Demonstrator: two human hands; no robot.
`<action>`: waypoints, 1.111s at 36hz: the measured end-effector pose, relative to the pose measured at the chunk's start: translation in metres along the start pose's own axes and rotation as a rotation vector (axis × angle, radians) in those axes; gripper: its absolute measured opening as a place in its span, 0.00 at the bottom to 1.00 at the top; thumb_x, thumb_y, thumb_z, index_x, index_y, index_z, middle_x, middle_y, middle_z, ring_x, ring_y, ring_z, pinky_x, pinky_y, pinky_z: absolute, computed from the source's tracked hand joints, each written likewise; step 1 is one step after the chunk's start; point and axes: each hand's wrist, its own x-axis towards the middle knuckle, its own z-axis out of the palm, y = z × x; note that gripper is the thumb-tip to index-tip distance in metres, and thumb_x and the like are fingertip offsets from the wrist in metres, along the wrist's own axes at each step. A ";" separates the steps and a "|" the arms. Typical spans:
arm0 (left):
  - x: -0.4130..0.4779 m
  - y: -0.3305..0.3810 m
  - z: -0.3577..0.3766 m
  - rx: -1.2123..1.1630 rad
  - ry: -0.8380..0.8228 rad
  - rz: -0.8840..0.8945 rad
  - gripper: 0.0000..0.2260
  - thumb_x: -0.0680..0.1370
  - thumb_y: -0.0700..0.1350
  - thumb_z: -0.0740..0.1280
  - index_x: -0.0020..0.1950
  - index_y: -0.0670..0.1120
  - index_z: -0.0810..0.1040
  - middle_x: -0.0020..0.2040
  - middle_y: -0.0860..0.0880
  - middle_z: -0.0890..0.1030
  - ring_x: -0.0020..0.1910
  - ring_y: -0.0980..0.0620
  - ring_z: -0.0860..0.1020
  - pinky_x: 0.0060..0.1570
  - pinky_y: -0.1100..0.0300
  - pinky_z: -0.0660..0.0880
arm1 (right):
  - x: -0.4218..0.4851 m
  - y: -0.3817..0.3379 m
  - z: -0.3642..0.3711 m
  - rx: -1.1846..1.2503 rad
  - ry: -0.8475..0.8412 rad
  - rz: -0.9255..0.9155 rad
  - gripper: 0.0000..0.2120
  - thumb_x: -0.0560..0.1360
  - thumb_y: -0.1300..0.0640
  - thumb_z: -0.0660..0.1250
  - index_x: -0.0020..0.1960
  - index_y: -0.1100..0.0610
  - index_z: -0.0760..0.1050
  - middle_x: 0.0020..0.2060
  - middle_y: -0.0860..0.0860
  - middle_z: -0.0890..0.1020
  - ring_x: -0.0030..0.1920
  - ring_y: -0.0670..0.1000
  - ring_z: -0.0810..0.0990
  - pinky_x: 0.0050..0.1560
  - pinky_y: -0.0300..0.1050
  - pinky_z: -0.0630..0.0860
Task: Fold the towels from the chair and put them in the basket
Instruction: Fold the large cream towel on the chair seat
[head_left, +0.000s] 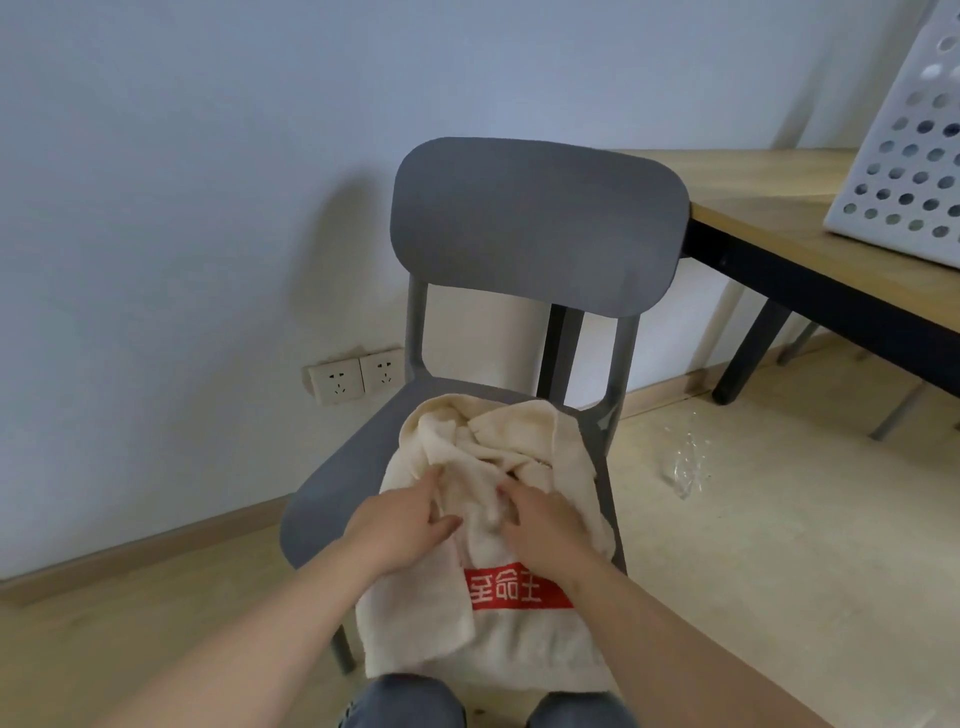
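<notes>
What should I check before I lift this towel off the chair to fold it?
1. Hands on towel: ok; left hand and right hand both rest on the towel.
2. Firm grip: cannot tell among the folds.
3. Single towel: cannot tell; the heap is bunched.
4. Towel fully on chair: not ok; its front hangs over the seat edge.
5. Basket ready: ok; it stands on the table at right.
6. Room in basket: cannot tell; inside hidden.
</notes>
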 end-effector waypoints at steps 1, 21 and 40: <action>-0.004 -0.001 -0.001 0.024 -0.034 0.000 0.25 0.77 0.60 0.58 0.72 0.54 0.59 0.47 0.56 0.79 0.43 0.54 0.77 0.39 0.60 0.72 | -0.001 0.000 0.002 -0.044 0.008 -0.008 0.19 0.79 0.50 0.55 0.69 0.45 0.65 0.62 0.48 0.75 0.58 0.53 0.74 0.55 0.47 0.72; 0.056 0.007 -0.015 -0.105 0.147 -0.029 0.31 0.77 0.40 0.59 0.75 0.56 0.50 0.74 0.49 0.57 0.64 0.44 0.70 0.49 0.56 0.70 | 0.023 0.003 -0.008 0.076 -0.054 0.191 0.38 0.75 0.48 0.63 0.75 0.41 0.41 0.72 0.47 0.59 0.64 0.55 0.70 0.61 0.56 0.71; 0.072 -0.009 -0.071 -1.200 0.492 -0.121 0.07 0.77 0.41 0.63 0.53 0.51 0.75 0.50 0.50 0.79 0.47 0.51 0.78 0.43 0.60 0.75 | 0.048 0.003 -0.050 0.735 0.574 0.167 0.10 0.72 0.61 0.64 0.33 0.53 0.70 0.30 0.46 0.73 0.34 0.47 0.70 0.34 0.37 0.66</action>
